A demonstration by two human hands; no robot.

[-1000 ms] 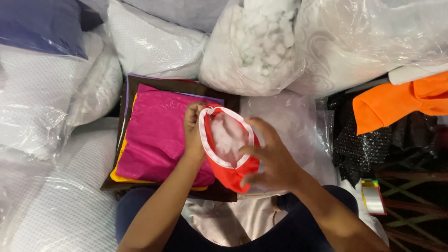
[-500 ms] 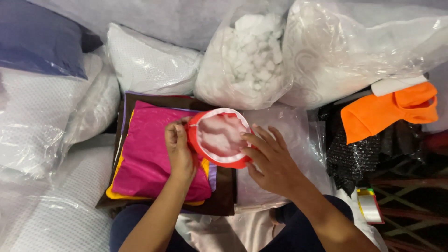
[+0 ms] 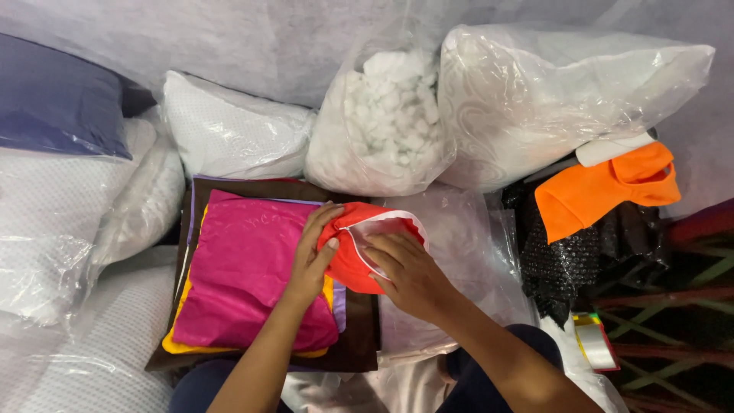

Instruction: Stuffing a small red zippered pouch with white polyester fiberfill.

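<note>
- The red cushion cover (image 3: 353,252) has tipped flat, its white-edged mouth narrowed.
- Left hand (image 3: 312,256) grips the rim; right hand (image 3: 409,271) presses inside, stuffing nearly hidden now.

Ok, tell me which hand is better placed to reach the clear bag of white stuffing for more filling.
Probably the right hand: it lies across the white-lined mouth of the red fabric cover, on the side nearer the clear bag of white stuffing. The left hand clasps the cover's outer edge, steadying it.
</note>
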